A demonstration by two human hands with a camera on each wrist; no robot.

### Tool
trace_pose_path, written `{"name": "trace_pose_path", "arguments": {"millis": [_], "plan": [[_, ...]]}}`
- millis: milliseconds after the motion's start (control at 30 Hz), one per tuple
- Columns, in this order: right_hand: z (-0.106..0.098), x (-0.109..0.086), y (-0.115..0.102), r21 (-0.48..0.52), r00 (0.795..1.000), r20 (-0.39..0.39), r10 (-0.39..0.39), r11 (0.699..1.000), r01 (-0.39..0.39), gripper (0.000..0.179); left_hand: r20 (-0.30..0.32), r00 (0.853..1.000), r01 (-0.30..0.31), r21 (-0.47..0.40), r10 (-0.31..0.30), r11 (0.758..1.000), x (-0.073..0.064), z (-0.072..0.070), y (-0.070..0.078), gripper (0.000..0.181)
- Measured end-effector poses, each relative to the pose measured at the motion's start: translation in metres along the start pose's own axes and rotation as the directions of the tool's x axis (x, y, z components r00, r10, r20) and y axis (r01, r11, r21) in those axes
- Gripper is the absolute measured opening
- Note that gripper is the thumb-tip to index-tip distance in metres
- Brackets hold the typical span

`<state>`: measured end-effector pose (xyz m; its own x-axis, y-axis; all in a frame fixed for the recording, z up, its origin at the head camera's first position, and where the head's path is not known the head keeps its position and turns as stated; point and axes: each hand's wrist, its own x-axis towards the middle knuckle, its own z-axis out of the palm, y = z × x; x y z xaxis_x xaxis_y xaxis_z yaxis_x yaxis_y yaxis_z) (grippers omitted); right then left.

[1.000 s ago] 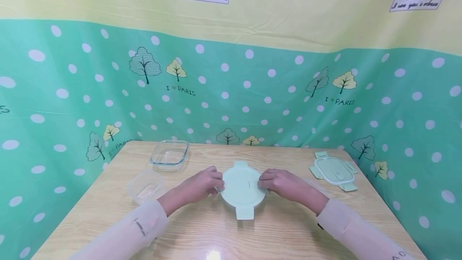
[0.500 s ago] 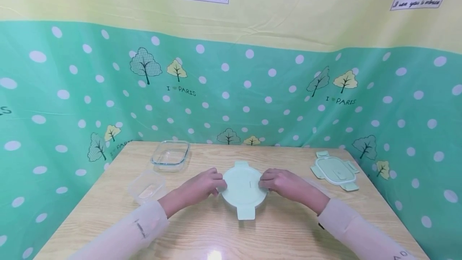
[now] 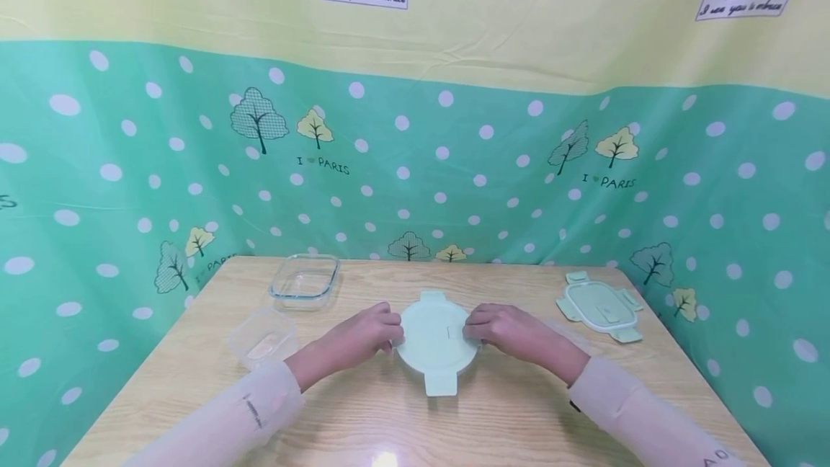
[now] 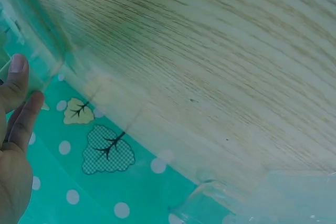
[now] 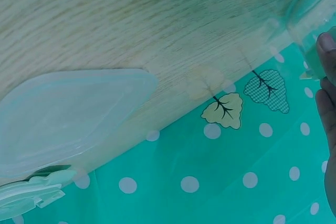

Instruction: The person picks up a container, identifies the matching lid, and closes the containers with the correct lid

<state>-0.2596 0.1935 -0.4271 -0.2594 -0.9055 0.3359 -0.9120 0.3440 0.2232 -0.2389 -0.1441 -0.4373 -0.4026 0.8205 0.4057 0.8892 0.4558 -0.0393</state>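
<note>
A round pale green clip lid (image 3: 437, 334) sits on a clear glass container (image 4: 34, 19) at the middle of the table. Its front flap and back flap stick straight out. My left hand (image 3: 372, 330) pinches the lid's left side, and my right hand (image 3: 496, 324) grips the opposite side. In the left wrist view, thumb and fingers close around a green side flap (image 4: 34, 80) beside the glass wall. The right wrist view catches the right thumb and fingers at its far edge, at another green flap (image 5: 314, 61). Most of the container is hidden under the lid.
A square glass container (image 3: 305, 281) stands at the back left, with a translucent plastic container (image 3: 262, 337) nearer the left forearm. At the back right lies a rectangular green clip lid (image 3: 599, 306). A translucent flat lid (image 5: 73, 119) lies partly behind the right forearm. Patterned curtain borders the wooden table (image 3: 363, 424).
</note>
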Motion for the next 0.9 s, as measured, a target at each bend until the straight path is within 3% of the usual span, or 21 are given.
{"name": "trace_pose_path", "arguments": {"millis": [467,900], "plan": [[-0.0052,-0.0049,-0.0042,0.007,0.999,0.03,0.03,1.0,-0.03,0.036,0.003,1.0,0.02,-0.081,-0.02,0.997,-0.0005,0.0015,-0.005,0.025],[-0.0035,-0.0072,-0.0055,0.039,0.996,0.026,0.08,0.996,-0.081,0.038,0.003,0.999,-0.032,-0.027,0.032,0.999,0.0014,0.0005,-0.0029,0.026]]}}
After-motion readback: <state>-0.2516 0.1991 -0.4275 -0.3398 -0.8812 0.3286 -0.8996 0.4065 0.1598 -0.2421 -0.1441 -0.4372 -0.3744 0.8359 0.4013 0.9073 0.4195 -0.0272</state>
